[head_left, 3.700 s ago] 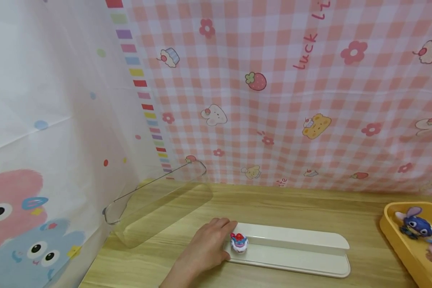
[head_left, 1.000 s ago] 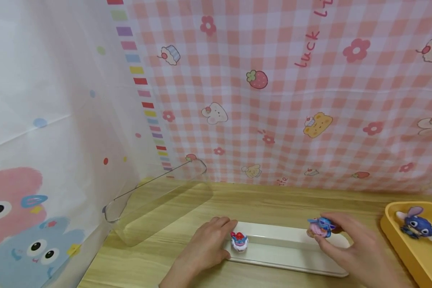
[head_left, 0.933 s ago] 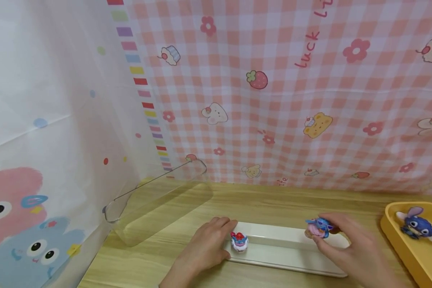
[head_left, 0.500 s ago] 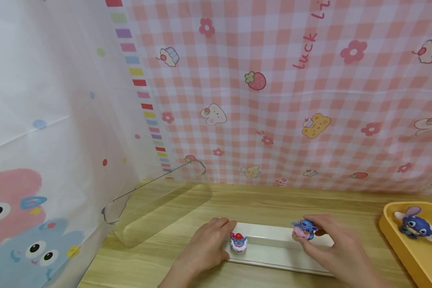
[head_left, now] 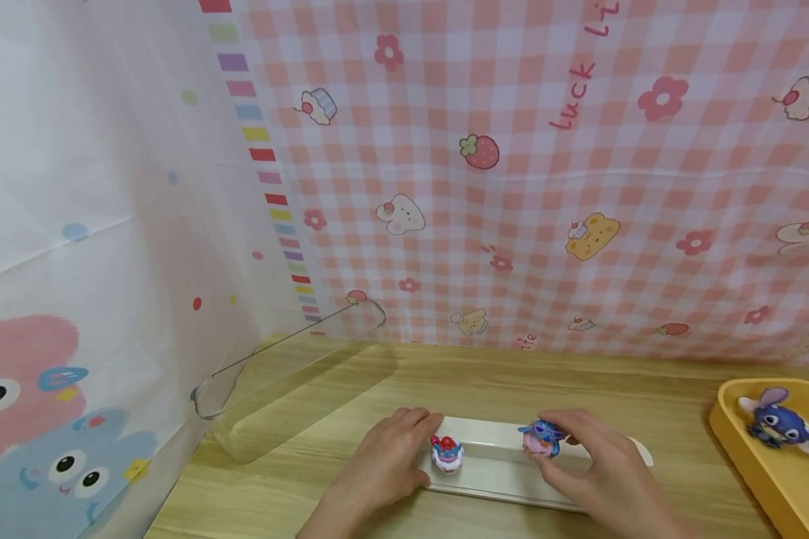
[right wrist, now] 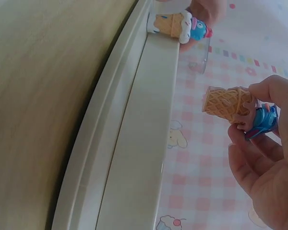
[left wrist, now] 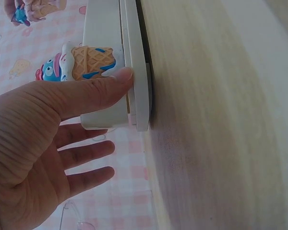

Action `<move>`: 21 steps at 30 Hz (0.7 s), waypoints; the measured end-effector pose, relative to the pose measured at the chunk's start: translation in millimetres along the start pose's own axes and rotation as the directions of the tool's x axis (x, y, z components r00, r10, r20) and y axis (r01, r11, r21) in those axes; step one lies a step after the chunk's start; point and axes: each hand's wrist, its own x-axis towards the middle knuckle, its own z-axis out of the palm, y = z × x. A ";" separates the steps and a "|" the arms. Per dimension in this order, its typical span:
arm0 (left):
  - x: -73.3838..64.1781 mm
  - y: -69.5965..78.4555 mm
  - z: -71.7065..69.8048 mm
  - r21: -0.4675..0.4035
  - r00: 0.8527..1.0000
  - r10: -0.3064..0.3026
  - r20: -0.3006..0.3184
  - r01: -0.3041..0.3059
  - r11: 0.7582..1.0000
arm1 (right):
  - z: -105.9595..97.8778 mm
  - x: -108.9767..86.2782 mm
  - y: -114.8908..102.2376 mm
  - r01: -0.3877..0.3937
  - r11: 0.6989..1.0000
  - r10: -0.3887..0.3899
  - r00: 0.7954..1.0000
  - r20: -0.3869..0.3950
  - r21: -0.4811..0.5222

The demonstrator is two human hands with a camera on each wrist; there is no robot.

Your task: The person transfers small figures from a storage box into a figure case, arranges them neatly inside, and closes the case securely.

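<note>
A long cream-white display base [head_left: 499,475] with a raised back step lies on the table. At its left end, my left hand [head_left: 384,458] grips it, thumb [left wrist: 103,93] on the front edge and fingers behind. Just beside that thumb, an ice-cream-cone figurine [head_left: 448,457] with a blue character and red top stands upright on the lower level. My right hand [head_left: 596,468] pinches a second ice-cream-cone figurine [head_left: 541,440], blue with pink cream, between thumb and fingers. In the right wrist view its waffle cone [right wrist: 225,103] is apart from the base.
A clear plastic cover [head_left: 303,397] lies at the back left on the wood-grain table [head_left: 674,404]. To the right stands a yellow tray [head_left: 748,453] with a blue big-eared figurine [head_left: 778,423] and a partly visible dark one. Pink checked cloth [head_left: 546,299] hangs behind.
My right hand has brought the second cone figurine from the yellow tray over the base and leftward, towards the first figurine. My left hand has stayed at the base's left end.
</note>
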 end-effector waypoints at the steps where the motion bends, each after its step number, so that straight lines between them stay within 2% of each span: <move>1: 0.0 -0.1 0.0 -0.001 1.000 0.000 0.001 0.000 1.000 | 1.4 0.1 -0.6 0.001 1.000 -0.001 1.000 0.004 0.006; 13: -0.4 -1.2 0.5 0.012 1.000 0.015 -0.017 -0.015 1.000 | 17.6 0.4 -2.4 0.026 1.000 -0.027 0.999 0.022 0.013; 21: -0.8 -0.7 0.1 0.016 1.000 0.017 -0.019 -0.017 1.000 | 31.5 -2.4 2.7 0.083 0.995 -0.084 0.996 -0.019 -0.046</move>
